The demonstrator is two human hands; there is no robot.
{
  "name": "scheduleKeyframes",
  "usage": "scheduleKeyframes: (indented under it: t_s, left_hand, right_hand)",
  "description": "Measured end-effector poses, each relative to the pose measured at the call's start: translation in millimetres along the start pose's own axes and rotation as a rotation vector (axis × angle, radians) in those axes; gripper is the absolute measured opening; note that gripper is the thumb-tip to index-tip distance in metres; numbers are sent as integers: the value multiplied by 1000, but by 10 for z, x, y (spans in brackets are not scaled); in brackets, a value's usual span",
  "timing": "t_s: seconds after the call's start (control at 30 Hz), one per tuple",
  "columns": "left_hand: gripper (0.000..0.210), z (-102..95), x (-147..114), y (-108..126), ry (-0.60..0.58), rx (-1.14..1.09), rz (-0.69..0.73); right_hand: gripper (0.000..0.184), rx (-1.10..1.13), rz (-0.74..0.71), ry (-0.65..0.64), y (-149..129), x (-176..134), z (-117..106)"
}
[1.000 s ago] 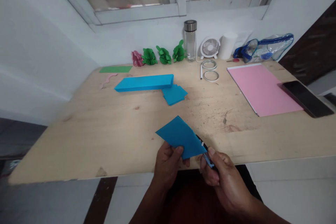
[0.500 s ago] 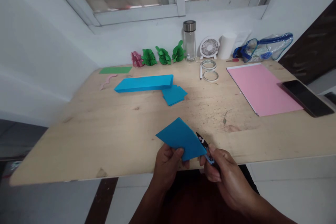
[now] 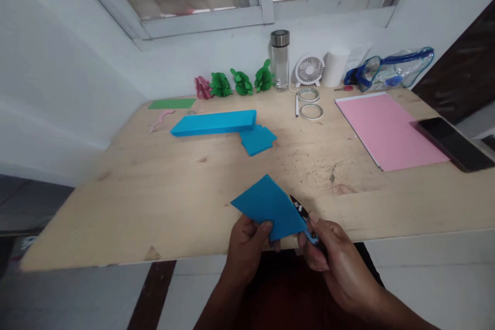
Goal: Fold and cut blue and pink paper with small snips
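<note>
A folded blue paper [image 3: 270, 206] is pinched at its lower edge by my left hand [image 3: 249, 245], thumb on top. My right hand [image 3: 332, 247] grips scissors [image 3: 299, 209] with dark blades, their tips pointing up and left along the paper's right edge. One blade shows beside that edge; the other appears hidden by the paper. Beyond my hands lies a long stack of blue paper strips [image 3: 214, 122], with a small pile of blue paper pieces [image 3: 258, 140] against its right end.
Along the wall stand green paper shapes [image 3: 242, 82], a pink one [image 3: 203, 87], a glass bottle [image 3: 280, 62], a small fan [image 3: 309, 69] and a clear pouch [image 3: 398, 69]. Tape rolls [image 3: 311, 112] lie before them. Pink paper [image 3: 386, 131] and a phone [image 3: 456, 142] are at right.
The view has shifted slightly. The blue paper sits marginally lower and to the right, still in my left hand, and the scissors stay at its right edge.
</note>
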State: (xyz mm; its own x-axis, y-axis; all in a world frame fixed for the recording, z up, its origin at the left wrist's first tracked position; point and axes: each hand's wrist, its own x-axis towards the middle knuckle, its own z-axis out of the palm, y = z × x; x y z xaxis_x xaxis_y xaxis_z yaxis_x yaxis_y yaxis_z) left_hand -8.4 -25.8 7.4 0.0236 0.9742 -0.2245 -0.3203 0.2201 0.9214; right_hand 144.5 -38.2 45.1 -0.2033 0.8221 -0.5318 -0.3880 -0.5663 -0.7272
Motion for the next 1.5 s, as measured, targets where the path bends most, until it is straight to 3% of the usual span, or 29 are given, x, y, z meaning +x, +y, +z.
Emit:
scheduleKeyframes:
  t_s: [0.67,0.83,1.03,1.33,1.5]
  left_hand:
    - [27,34,-91,-15,-26,-27,34]
    - [27,-1,-126,-100,11,-95,4]
    - [32,-11,-72,-71,69,-156,-81]
    - [40,78,52,19,25,-91,-195]
    - [39,92,87,30,9,-14,-225]
  right_hand:
    - [51,-1,19,18,52,-45,25]
    - [47,21,-109,66,-106,-35,-42]
    - [46,-72,-189,106,-292,40,-183]
    - [29,-365,-259,91,-118,294,-179]
    - [33,-396,-267,171,-58,429,-208]
